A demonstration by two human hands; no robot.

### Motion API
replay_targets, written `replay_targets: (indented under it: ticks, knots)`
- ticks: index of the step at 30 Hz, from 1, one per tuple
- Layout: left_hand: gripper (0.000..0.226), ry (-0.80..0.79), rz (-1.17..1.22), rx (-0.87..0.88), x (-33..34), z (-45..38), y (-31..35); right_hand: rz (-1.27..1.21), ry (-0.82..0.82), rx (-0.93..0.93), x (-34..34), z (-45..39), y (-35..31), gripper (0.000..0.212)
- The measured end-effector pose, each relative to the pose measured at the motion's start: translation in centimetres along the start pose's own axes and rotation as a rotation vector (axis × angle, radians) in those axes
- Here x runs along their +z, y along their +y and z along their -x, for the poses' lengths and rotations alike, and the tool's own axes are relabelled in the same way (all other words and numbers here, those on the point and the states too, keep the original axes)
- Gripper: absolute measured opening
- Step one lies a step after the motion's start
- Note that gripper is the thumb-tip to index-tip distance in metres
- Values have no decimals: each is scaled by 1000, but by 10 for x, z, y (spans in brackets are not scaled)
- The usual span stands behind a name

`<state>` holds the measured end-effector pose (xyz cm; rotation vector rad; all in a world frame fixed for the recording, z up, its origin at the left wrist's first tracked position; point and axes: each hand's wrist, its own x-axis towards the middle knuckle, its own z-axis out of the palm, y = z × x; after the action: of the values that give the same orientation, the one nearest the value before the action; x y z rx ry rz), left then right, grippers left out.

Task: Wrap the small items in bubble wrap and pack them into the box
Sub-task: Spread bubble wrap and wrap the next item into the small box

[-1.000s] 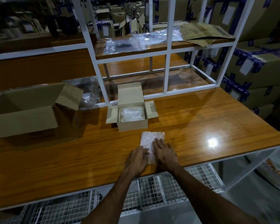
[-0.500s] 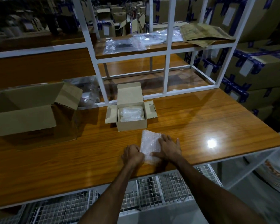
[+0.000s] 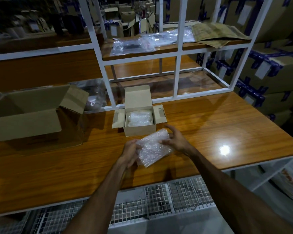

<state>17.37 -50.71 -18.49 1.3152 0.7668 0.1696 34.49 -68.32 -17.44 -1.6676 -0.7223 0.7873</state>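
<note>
- Bundle of bubble wrap (image 3: 155, 147) sits between both my hands, lifted just above the near edge of the wooden surface (image 3: 210, 132); whatever small item is inside I cannot make out through the wrap
- my left hand (image 3: 130, 152) grips the bundle's near-left end, fingers curled round it
- my right hand (image 3: 173, 140) holds the far-right end, thumb pressed on top, the other fingers spread loosely past its edge
- small open box (image 3: 139, 121) stands just beyond the bundle, lid flap up and side flaps out; one wrapped parcel (image 3: 139, 118) already lies inside
- a larger open carton (image 3: 32, 115) lies on its side, well to the left
- step in hand, as I judge it: wrapping is about done, packing comes next
- next move calls for keeping the loose wrap closed while I carry the bundle forward and lower it into the box beside or on the parcel; room looks tight
</note>
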Motion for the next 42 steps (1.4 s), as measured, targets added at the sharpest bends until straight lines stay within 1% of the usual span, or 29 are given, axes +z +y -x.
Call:
replay_targets:
  ticks: [2, 4, 5, 6, 8, 9, 10, 11, 12, 15, 17, 18, 21, 23, 25, 27, 29, 33, 34, 36, 37, 38, 40, 41, 42]
  knots:
    - [28, 15, 32, 20, -3, 0, 2, -68, -4, -17, 5, 2, -5, 84]
    - [31, 102, 30, 59, -4, -2, 1, -87, 48, -63, 13, 3, -6, 71]
    - [40, 144, 36, 75, -4, -2, 0, -114, 77, -88, 17, 3, -4, 64]
    - [54, 159, 51, 97, -3, -1, -1, -124, 105, -111, 19, 2, -2, 57]
    - [81, 111, 86, 168, 2, 6, 3, -76, 190, -166, 25, 1, 0, 45]
    - [89, 76, 87, 208, 5, 8, 5, -33, 224, -197, 28, 1, -1, 38]
    - [93, 48, 64, 252, 7, 9, 8, -6, 241, -226, 30, 0, -2, 28]
    - [91, 28, 19, 286, 8, 9, 10, 9, 240, -248, 30, -2, -1, 17]
    - [85, 10, -36, 299, 9, 8, 12, 20, 224, -255, 32, -3, 0, 8]
    - [65, -41, -192, 243, 2, 2, 13, 4, 193, -158, 33, -3, -5, 15]
    - [57, -10, -199, 206, -2, -1, 12, -27, 137, -103, 31, -3, -9, 15]
    - [57, 16, -201, 192, -3, -2, 11, -27, 87, -75, 30, -2, -11, 19]
    - [62, 71, -233, 173, -4, -3, 10, 7, -47, 15, 31, -1, -17, 42]
    - [61, 95, -256, 180, -4, -3, 12, 29, -65, 25, 32, -2, -17, 55]
    - [59, 110, -272, 193, -6, -4, 13, 86, -60, 1, 33, -3, -16, 61]
    - [56, 130, -284, 213, -7, -4, 16, 108, -58, -24, 31, -6, -13, 59]
    - [50, 150, -286, 247, -6, -3, 19, 136, -61, -81, 29, -8, -12, 49]
    - [25, 208, -382, 389, -9, 1, 23, 273, -87, -188, 23, -9, -16, 25]
    - [19, 225, -399, 413, -10, 1, 23, 269, -98, -197, 23, -8, -20, 25]
    - [11, 253, -395, 414, -13, 4, 23, 258, -127, -242, 22, -6, -27, 38]
    - [13, 271, -389, 399, -15, 4, 22, 250, -153, -261, 21, -6, -30, 42]
    - [15, 272, -372, 383, -18, 4, 22, 236, -171, -248, 21, -6, -31, 39]
    - [22, 214, -301, 353, -25, 1, 21, 194, -167, -159, 20, -6, -32, 29]
    - [27, 175, -266, 337, -28, 0, 22, 171, -160, -116, 20, -7, -31, 28]
    - [27, 140, -239, 310, -30, -1, 22, 143, -150, -78, 21, -7, -30, 28]
